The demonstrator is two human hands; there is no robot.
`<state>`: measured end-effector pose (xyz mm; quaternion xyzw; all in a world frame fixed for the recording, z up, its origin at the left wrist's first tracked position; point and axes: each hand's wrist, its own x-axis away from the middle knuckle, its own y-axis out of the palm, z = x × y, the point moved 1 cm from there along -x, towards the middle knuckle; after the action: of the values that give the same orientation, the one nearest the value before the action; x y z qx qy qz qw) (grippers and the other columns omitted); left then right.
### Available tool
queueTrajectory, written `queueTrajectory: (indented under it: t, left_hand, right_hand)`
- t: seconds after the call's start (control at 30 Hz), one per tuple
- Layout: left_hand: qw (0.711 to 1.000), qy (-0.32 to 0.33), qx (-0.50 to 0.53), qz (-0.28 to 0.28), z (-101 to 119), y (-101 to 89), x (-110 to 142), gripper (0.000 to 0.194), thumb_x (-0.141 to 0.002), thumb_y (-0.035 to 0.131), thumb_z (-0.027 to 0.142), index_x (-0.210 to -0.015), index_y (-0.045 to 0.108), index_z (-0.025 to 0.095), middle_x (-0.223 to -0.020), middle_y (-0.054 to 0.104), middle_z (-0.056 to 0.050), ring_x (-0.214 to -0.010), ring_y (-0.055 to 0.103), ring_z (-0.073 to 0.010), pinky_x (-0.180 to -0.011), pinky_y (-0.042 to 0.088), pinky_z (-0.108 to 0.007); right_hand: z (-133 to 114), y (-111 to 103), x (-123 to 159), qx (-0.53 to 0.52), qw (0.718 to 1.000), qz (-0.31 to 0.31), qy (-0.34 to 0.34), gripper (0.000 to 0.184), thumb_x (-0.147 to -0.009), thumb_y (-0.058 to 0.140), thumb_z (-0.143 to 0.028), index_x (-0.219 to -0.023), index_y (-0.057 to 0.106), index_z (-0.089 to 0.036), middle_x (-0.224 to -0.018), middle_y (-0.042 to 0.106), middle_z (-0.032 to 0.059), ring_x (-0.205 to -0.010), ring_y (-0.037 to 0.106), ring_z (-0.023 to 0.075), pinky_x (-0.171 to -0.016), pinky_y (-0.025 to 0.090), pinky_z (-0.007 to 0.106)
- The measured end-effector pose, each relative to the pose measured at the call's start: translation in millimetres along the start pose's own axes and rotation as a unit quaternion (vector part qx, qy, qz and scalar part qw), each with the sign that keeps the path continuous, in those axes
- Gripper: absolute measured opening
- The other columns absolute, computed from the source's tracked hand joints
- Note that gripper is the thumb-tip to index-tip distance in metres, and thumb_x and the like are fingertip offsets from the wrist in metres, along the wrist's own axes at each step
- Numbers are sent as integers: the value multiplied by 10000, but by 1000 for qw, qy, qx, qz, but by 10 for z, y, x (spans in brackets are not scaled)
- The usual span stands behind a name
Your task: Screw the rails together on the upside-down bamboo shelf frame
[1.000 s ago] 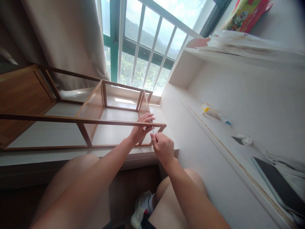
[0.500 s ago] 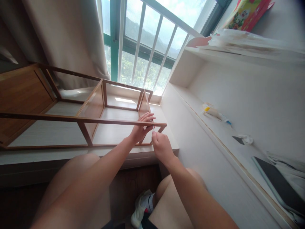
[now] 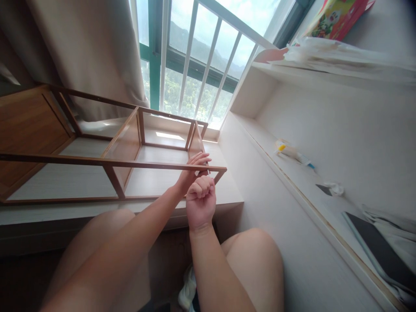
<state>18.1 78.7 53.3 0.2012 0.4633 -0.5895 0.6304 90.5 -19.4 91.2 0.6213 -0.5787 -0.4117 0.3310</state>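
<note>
A brown wooden shelf frame [image 3: 159, 165] with panels between its rails lies on a pale ledge. My left hand [image 3: 191, 169] reaches behind the near rail close to its right end and grips the end panel [image 3: 196, 141], its fingers stretched along it. Just below that rail, my right hand [image 3: 201, 199] is closed in a fist with the palm side turned up. From it a thin metal rod [image 3: 208, 172], possibly a hex key, points up to the rail's underside. The rod's lower part is hidden in my fingers.
A white side wall with a shelf [image 3: 292, 173] stands close on the right, holding a tube [image 3: 294, 154], a tablet-like dark device [image 3: 380, 251] and plastic bags [image 3: 334, 56]. Behind the frame are a beige curtain [image 3: 94, 52] and a barred window [image 3: 204, 60]. My knees are below the ledge.
My right hand has rolled over at the wrist, from back of the hand showing to palm side up, and its forearm has swung left. My left hand stays in place.
</note>
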Motion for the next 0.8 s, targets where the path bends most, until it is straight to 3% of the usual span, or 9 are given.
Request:
queueTrajectory:
  t: [0.13,0.23,0.27,0.33,0.43,0.5,0.57,0.67,0.8]
  left_hand:
    - [1000,8,-3,1,1,15,20,335,-909,577,282,-1240,553,234,-1366,553,-79,-1332,459,-227,-1138,380,-463]
    - [1000,-15,-8,-7,-20,36,46,331,-913,568,282,-1242,550,245,-1393,534,-72,-1375,408,-239,-1156,347,-490]
    - [1000,-22,-9,-9,-24,41,53,333,-915,564,290,-1245,549,249,-1403,526,-71,-1383,397,-243,-1159,340,-497]
    - [1000,-28,-9,-9,-25,46,59,328,-918,557,303,-1243,550,253,-1411,521,-68,-1389,390,-246,-1162,334,-501]
    - [1000,-30,-7,-5,-19,44,57,322,-920,554,311,-1237,553,252,-1408,526,-66,-1385,396,-243,-1166,331,-494]
    - [1000,-28,-7,-8,-18,40,54,327,-920,555,316,-1240,550,253,-1405,530,-67,-1381,402,-244,-1166,330,-498]
    - [1000,-26,-7,-12,-23,37,55,334,-919,556,318,-1247,545,256,-1408,527,-67,-1380,403,-245,-1166,330,-504]
    - [999,-28,-7,-16,-37,35,63,342,-918,557,305,-1257,537,261,-1418,518,-62,-1392,386,-244,-1166,331,-505]
    - [999,-32,-9,-21,-47,33,68,341,-918,554,289,-1258,534,262,-1429,506,-59,-1405,367,-243,-1168,330,-504]
  right_hand:
    - [-56,-211,-31,157,984,-25,79,367,-996,365,-411,-684,308,-227,-597,198,-69,-481,185,107,-447,235,220]
    - [-237,-420,-111,407,913,-18,26,427,-973,335,-560,-709,362,-226,-583,266,-70,-469,240,102,-461,224,232]
    - [-321,-459,-140,505,862,-24,-28,425,-967,357,-562,-715,378,-222,-591,301,-64,-489,281,105,-487,244,236]
    - [-481,-474,-190,683,715,-71,-127,408,-968,387,-532,-720,417,-210,-625,398,-39,-563,377,120,-567,290,251]
    - [-636,-398,-229,833,506,-134,-180,387,-987,373,-474,-728,460,-200,-661,507,-9,-609,444,135,-598,268,262]
    - [-672,-323,-231,883,408,-138,-188,374,-1006,339,-412,-745,496,-195,-679,566,8,-602,472,137,-583,234,270]
    - [-671,-250,-219,914,339,-125,-183,376,-1016,307,-352,-765,536,-191,-688,610,22,-587,495,138,-570,206,281]
    - [-643,-157,-194,940,287,-100,-159,381,-1014,306,-314,-781,580,-187,-699,650,39,-580,526,145,-562,193,290]
    - [-623,-78,-184,949,286,-70,-116,393,-1008,311,-291,-781,612,-178,-714,669,70,-599,557,166,-571,230,286]
